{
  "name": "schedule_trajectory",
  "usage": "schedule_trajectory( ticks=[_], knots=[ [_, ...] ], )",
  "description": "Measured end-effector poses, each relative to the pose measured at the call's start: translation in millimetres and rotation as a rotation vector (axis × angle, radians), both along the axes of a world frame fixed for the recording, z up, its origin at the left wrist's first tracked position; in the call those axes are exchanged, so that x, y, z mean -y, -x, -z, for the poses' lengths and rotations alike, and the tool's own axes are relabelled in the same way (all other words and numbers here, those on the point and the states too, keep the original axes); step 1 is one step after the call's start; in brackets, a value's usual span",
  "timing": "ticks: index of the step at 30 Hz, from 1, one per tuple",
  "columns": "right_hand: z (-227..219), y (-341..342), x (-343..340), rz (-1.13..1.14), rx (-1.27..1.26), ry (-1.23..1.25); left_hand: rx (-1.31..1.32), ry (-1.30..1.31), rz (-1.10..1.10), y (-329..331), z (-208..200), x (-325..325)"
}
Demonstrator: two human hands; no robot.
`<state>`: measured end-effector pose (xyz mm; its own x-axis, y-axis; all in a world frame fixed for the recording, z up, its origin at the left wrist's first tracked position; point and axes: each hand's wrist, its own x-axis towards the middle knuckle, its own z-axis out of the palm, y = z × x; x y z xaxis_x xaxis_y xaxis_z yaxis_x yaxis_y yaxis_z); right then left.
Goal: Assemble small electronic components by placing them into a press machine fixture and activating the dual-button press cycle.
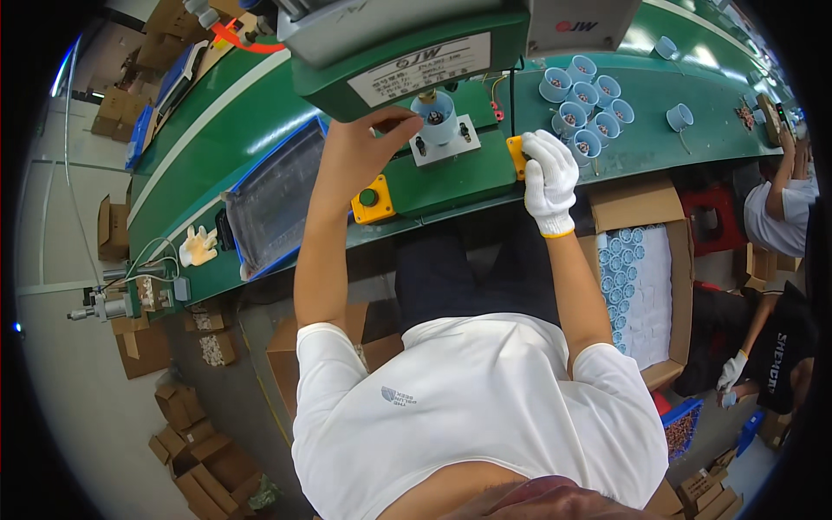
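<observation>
A light-blue cup (438, 124) with small parts inside stands on a metal plate (444, 145), directly under the head of a green press (407, 74). My bare left hand (368, 143) is at the cup's left side, thumb and forefinger brought together by its wall. What those fingertips hold, if anything, cannot be made out. My right hand (550, 178), in a white glove, lies against the yellow button box (516, 157) at the press's right, its fingers extended and slightly bent. Another yellow button box with a green button (369, 198) sits in front of my left forearm.
Several filled blue cups (582, 95) stand right of the press; single cups lie farther right. A dark blue-rimmed tray (282, 195) and a glove (198, 247) are at left. An open carton (680, 295) of blue cups stands below the table edge. Co-workers sit at right.
</observation>
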<state>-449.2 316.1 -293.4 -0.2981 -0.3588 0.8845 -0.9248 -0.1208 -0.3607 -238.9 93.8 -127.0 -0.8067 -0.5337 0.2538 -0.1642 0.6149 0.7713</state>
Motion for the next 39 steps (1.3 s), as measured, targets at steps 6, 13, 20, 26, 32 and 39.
schedule_trajectory(
  ticks=[6,13,20,26,32,39],
  knots=[
    [-3.2,-0.2,-1.6,-0.015,0.023,0.007,0.304,0.204,-0.007,39.0,-12.8,7.2],
    [-4.7,1.7,1.2,-0.022,0.014,0.005,0.371,0.144,0.018,41.9,-18.3,7.0],
    [11.3,3.9,-6.5,-0.036,0.026,0.008,-0.148,0.328,-0.309,-65.2,104.3,-18.3],
    [-18.1,-10.8,6.9,0.047,0.006,-0.026,-0.26,0.595,-0.366,-93.1,133.9,-19.4],
    [8.1,-0.6,8.2,-0.006,0.167,0.017,-0.062,0.5,-0.321,-126.7,116.4,13.2],
    [26.0,1.4,-0.7,-0.022,0.231,-0.031,0.751,-0.039,-0.402,-247.3,102.8,100.1]
  ],
)
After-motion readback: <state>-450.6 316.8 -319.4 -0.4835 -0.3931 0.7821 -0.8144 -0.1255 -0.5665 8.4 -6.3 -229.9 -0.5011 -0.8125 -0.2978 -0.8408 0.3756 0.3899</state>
